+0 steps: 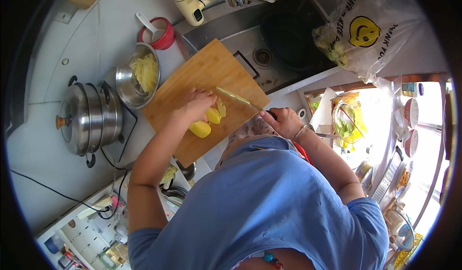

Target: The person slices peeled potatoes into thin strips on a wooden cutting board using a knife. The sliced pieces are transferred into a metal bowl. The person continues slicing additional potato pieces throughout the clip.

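Observation:
Peeled yellow potato pieces (200, 129) lie on a wooden cutting board (192, 75), some as thick chunks and one as a thin slice (221, 107). My left hand (196, 105) rests over the upper pieces with its fingers curled against the potato; the fingertips are partly hidden. On the other side, my right hand (285, 122) grips a kitchen knife (238, 98) by its dark handle. Its blade points left across the board, a little away from the pieces. A metal bowl (126, 89) with pale yellow strips (145, 72) sits by the board's left edge.
The board overlaps the edge of a sink (202, 38) holding a dark basin (291, 41). A red bowl (164, 35) with a white spoon stands behind the metal bowl. At left is a steel steamer pot (79, 119); a plastic bag (370, 34) sits at far right.

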Demonstrator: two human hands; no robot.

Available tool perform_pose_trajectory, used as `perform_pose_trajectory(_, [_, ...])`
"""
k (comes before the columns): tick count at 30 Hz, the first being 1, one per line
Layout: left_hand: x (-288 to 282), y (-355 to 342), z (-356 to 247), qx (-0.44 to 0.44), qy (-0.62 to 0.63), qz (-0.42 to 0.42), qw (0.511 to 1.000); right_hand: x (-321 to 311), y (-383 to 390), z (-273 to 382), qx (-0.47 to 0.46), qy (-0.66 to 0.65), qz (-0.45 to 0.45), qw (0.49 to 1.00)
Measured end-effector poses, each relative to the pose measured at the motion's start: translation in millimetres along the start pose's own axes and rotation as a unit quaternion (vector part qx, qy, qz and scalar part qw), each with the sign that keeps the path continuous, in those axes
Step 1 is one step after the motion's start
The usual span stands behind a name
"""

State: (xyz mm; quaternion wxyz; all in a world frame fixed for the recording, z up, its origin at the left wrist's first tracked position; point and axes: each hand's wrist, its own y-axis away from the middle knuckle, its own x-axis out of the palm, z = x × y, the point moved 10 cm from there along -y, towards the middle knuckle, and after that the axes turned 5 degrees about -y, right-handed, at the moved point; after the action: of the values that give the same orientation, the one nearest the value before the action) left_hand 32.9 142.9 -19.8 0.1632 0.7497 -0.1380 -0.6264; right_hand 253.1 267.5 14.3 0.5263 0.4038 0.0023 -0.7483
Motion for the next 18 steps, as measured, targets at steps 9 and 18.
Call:
perform_pose_trajectory(9, [8.9, 2.8, 2.5, -0.024, 0.073, 0.049, 0.996, -1.4, -1.5, 0.9, -0.003, 0.018, 0.011, 1.0])
perform_pose_trajectory(18, [-0.6, 13.3, -19.1, 0.033, -0.003, -0.038, 0.999, -9.0, -2.5, -1.4, -0.016, 0.035, -0.014, 0.999])
